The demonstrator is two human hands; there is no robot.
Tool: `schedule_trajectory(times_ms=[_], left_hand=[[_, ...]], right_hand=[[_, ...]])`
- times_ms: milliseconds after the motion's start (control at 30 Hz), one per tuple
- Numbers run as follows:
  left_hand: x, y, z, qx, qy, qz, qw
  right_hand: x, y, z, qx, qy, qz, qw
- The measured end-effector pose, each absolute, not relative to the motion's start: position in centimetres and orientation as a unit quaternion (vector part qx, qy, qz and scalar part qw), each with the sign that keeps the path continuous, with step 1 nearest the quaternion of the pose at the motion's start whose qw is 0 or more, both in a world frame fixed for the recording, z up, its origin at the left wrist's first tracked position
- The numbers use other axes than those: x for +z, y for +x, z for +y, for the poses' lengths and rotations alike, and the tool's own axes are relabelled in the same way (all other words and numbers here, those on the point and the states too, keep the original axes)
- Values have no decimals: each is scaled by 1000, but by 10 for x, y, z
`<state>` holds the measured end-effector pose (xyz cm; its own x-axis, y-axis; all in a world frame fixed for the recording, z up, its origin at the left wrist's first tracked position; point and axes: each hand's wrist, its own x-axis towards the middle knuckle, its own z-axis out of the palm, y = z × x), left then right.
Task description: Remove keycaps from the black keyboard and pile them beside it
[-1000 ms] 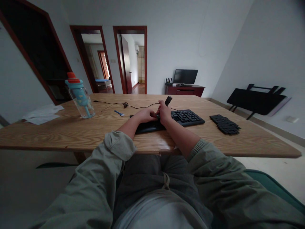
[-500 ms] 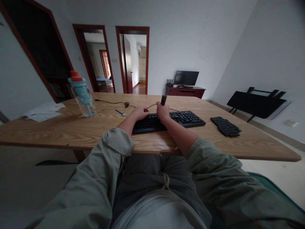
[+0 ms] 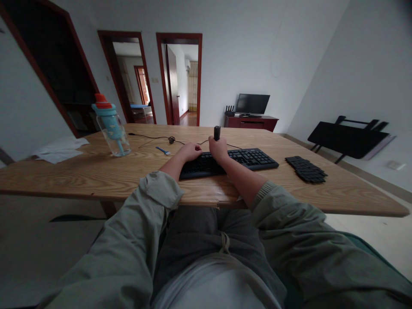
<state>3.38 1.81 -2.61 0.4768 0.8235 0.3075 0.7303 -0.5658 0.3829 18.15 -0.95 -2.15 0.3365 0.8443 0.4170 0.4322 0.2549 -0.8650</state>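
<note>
A black keyboard (image 3: 254, 159) lies on the table in front of me. My right hand (image 3: 218, 149) is wrapped round a black, upright handle (image 3: 217, 132) over the middle of the keyboard. The tool's lower end is hidden by the hand, so its kind does not show. Over the keyboard's left part rests my left hand (image 3: 192, 152), its fingers curled in; whatever may be between them is hidden. A small blue-handled brush (image 3: 162, 150) lies beyond the left forearm. Loose black keycaps (image 3: 305, 170) are lined up to the right of the keyboard.
On the wooden table (image 3: 128, 180), a clear bottle with a blue and red top (image 3: 112, 128) stands at the left, beside white paper (image 3: 58, 150). A thin black cable (image 3: 151, 137) runs behind the keyboard. A folded black table (image 3: 349, 139) leans at the right wall.
The black handle's top has swung a little to the left, and my right hand has shifted slightly left with it. My left hand stays in place on the keyboard.
</note>
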Motion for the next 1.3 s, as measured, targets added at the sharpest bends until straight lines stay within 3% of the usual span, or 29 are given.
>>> schedule_trajectory(times_ms=[933,1033,1300], left_hand=[[-20,33,12,209,860,453,106],[-19,33,11,212,858,456,105],[-18,32,11,205,856,466,89]], right_hand=[[-19,170,-22,87,-546,-643,530],[-18,174,-20,117,-544,-608,567],[-4,199,-18,348,-446,-365,739]])
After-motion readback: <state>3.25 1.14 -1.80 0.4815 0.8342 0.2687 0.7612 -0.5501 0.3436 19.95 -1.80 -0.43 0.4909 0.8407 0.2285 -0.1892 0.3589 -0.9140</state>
